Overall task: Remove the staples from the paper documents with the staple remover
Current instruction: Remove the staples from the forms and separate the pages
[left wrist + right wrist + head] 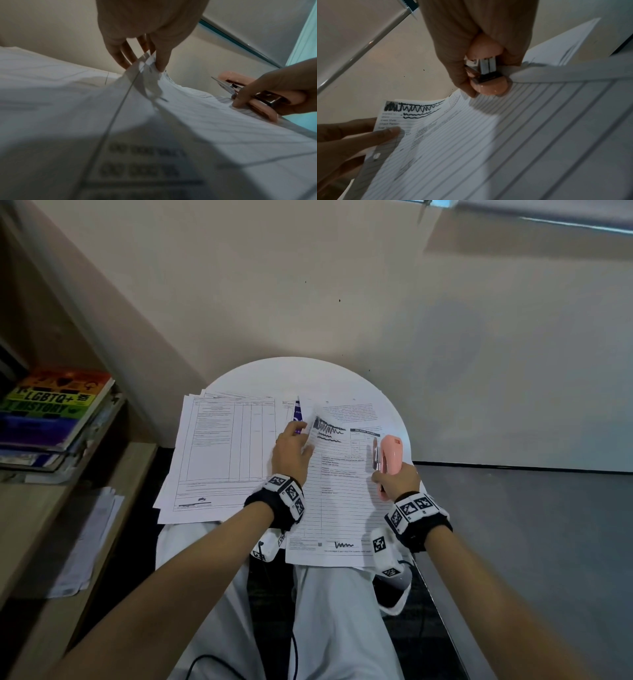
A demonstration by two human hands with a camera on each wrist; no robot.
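Observation:
A lined form (337, 494) with scribbled-out text at its top lies on the round white table (291, 374). My left hand (292, 451) pinches its upper left corner and lifts it, thumb on top (161, 63). My right hand (397, 479) grips a pink stapler-shaped staple remover (390, 455) at the form's right edge, its metal part (485, 70) facing the paper. From the right wrist view, the lifted corner (406, 113) bends upward beside my left thumb (385, 135). No staple can be made out.
A second stack of table-printed sheets (219, 453) lies left of the form, more papers (352, 410) behind. A purple item (297, 414) peeks between them. Books (51, 412) and loose papers (89, 542) sit on the wooden shelf at left. The wall is close behind.

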